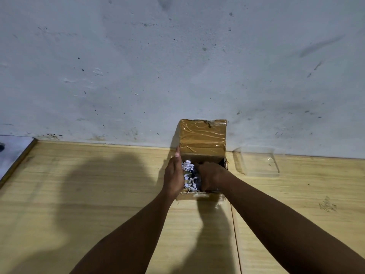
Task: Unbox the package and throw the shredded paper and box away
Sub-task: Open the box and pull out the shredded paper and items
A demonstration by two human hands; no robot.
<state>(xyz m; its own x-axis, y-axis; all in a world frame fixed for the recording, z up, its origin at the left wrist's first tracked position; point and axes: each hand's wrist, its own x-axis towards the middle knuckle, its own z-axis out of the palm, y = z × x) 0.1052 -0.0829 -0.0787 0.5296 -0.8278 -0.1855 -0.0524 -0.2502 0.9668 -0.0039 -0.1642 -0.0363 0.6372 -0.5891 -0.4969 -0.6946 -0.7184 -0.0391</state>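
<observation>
A small cardboard box wrapped in brown tape stands on the wooden table by the wall, with its lid flap tilted up against the wall. White and dark shredded paper fills its inside. My left hand lies flat along the box's left side, fingers straight and pointing to the wall. My right hand reaches down into the box among the shreds, its fingers hidden in the paper. Whether it grips anything I cannot tell.
A clear plastic container sits on the table just right of the box, near the wall. The stained grey wall rises right behind the box. The table's left edge runs at far left beside a pale floor strip.
</observation>
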